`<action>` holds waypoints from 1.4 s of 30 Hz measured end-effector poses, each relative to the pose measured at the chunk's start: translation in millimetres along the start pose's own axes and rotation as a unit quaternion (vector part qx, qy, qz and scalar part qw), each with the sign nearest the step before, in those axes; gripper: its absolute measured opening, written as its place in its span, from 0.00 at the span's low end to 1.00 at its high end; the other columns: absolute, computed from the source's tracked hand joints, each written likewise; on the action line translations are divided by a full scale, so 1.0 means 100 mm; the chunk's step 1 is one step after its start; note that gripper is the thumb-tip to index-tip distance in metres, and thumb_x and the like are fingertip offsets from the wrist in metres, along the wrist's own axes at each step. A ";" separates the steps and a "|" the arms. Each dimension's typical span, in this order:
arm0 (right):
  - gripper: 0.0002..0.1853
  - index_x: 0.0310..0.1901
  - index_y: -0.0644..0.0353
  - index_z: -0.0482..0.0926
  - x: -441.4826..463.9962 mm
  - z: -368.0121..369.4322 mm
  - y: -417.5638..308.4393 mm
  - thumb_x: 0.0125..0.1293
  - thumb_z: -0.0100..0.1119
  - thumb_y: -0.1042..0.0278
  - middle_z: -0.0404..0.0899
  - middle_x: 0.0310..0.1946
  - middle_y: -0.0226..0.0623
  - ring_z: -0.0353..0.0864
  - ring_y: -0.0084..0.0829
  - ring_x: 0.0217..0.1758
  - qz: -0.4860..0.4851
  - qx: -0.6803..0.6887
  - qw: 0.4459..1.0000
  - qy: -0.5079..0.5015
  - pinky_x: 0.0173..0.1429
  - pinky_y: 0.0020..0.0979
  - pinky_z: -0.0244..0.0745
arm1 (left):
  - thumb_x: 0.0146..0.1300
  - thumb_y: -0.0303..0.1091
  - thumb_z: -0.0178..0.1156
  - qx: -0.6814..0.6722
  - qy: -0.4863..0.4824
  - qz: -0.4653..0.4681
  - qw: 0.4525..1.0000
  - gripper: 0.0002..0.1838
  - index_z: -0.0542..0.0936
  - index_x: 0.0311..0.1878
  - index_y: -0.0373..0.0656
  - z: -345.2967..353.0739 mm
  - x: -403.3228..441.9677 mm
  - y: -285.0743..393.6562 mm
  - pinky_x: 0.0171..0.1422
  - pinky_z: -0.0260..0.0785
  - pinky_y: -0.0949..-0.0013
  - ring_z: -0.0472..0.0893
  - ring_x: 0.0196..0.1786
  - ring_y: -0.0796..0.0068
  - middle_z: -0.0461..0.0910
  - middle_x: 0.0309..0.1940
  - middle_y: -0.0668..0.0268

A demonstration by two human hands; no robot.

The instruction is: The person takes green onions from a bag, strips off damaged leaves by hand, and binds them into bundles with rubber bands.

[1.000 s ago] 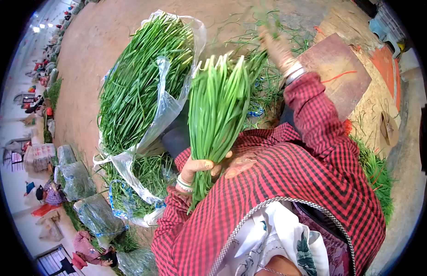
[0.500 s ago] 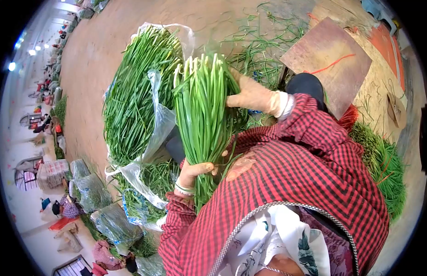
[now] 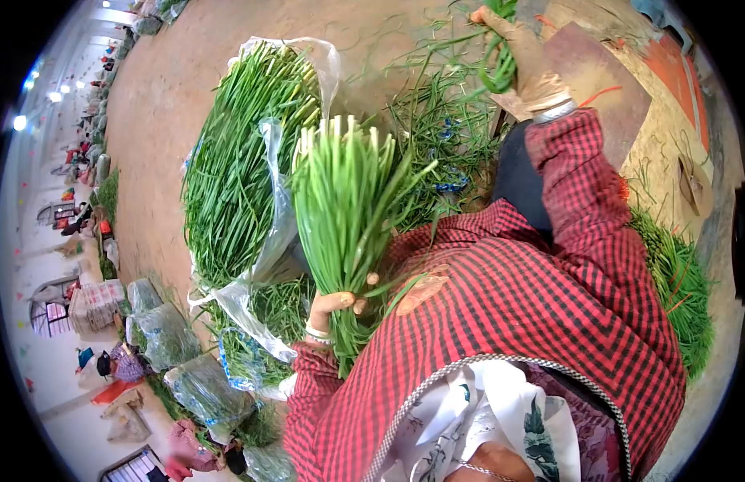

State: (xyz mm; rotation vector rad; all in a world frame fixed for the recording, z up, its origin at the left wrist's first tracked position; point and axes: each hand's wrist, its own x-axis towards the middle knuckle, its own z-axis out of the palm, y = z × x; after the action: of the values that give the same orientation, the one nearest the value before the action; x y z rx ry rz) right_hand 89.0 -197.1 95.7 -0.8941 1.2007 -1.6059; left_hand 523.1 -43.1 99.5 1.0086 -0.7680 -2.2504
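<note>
The left hand (image 3: 331,307) clasps a seemingly well-gathered bunch (image 3: 340,209), the right hand (image 3: 527,55) grips loose leaves (image 3: 499,77) beyond the bunch, and the heap (image 3: 244,161) beside the bunch appears unsorted.

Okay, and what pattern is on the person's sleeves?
The sleeves are red and black checked, clearest in the head view.

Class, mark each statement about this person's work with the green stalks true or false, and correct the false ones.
1. The left hand grips the upright bundle well away from its pale ends. True.
2. The right hand is empty. False: the right hand holds some green leaves.
3. The pale ends point toward the person's body. False: they point away from it.
4. A red strip lies on the board. True.
5. The sleeves are plain blue. False: the sleeves are red-and-dark checked.
</note>
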 end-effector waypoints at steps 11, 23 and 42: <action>0.20 0.52 0.61 0.76 -0.70 0.86 -0.35 0.68 0.57 0.53 0.75 0.23 0.27 0.71 0.14 0.19 0.154 -0.100 0.934 -0.306 0.21 0.16 0.64 | 0.47 0.31 0.60 -0.020 0.032 0.001 0.999 0.38 0.63 0.65 0.32 0.04 0.03 0.01 0.27 0.66 0.72 0.73 0.24 0.71 0.76 0.44 0.51; 0.12 0.39 0.58 0.79 -0.52 0.90 0.07 0.68 0.56 0.57 0.70 0.18 0.23 0.69 0.14 0.20 0.011 -0.178 0.967 -0.184 0.21 0.18 0.65 | 0.44 0.34 0.68 0.066 0.026 -0.013 0.997 0.35 0.72 0.57 0.29 0.11 0.01 0.20 0.28 0.68 0.74 0.76 0.25 0.73 0.80 0.44 0.51; 0.13 0.48 0.56 0.78 -0.29 0.23 0.63 0.65 0.59 0.62 0.77 0.27 0.29 0.75 0.17 0.31 -0.048 -0.171 0.981 -0.078 0.37 0.25 0.74 | 0.47 0.19 0.67 0.305 0.093 -0.024 0.948 0.23 0.77 0.50 0.36 0.25 0.00 0.25 0.42 0.72 0.71 0.80 0.36 0.77 0.82 0.40 0.67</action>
State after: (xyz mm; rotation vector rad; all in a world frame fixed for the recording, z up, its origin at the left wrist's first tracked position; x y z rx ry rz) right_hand 134.4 -183.8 40.2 -1.2901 1.3604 -1.3950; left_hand 509.6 -53.5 130.8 1.5046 -1.4083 -1.9441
